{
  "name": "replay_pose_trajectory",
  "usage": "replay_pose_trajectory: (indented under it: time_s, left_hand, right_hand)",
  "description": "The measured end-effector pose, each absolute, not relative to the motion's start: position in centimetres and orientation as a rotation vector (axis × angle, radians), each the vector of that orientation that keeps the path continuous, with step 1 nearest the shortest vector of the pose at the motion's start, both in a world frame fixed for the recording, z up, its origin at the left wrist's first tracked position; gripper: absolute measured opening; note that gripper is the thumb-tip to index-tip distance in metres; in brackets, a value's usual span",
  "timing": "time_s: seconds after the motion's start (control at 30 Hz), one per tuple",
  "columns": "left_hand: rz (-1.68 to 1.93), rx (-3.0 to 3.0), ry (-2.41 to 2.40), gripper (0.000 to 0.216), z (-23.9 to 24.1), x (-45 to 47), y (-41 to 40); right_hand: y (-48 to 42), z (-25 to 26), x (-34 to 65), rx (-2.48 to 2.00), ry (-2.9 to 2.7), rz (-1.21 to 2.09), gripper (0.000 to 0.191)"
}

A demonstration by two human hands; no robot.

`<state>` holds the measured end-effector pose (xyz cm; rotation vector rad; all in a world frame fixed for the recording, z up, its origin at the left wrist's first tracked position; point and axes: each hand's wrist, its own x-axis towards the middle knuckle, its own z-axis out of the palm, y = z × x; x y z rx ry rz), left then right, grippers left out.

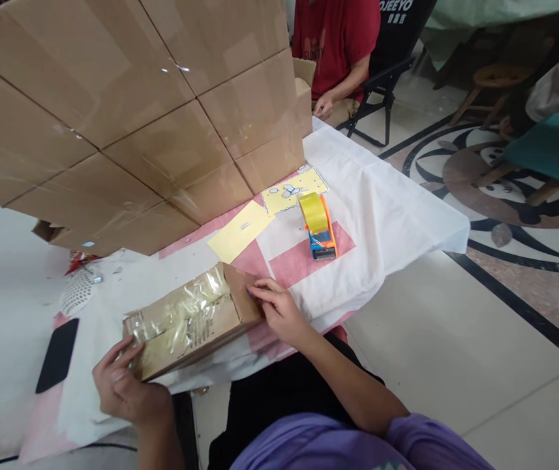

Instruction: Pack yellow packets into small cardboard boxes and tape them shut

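A small brown cardboard box [196, 320], wrapped over the top in crinkled clear tape, lies on the cloth-covered table in front of me. My left hand [125, 385] grips its near left corner, fingers curled against the side. My right hand [276, 307] presses on the box's right end flap, fingertips pinched together on a small blue thing I cannot make out. An orange and blue tape dispenser [319, 225] with a yellowish roll stands further back on the right, apart from both hands.
A wall of large taped cartons [127, 111] fills the far left of the table. Two yellow sheets [240, 232] lie by it. A black phone [57, 354] and a white mesh strainer [78, 290] lie at left. A person in red [335, 46] sits beyond.
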<state>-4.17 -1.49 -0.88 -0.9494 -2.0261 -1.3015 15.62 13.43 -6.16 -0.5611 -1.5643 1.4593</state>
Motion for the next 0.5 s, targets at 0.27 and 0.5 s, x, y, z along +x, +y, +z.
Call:
replay_pose_trajectory:
  time_s: [0.27, 0.5]
  left_hand:
    - [-1.296, -0.925, -2.000, 0.042, -1.11, -4.21, -1.24]
    - [-1.334, -0.932, -1.945, 0.041, -1.48, -4.41, -0.88]
  right_hand:
    - [12.35, -6.81, 15.30, -0.624, -1.521, 1.414, 0.058]
    - [13.10, -6.84, 15.12, -0.621, -1.491, 1.400, 0.074]
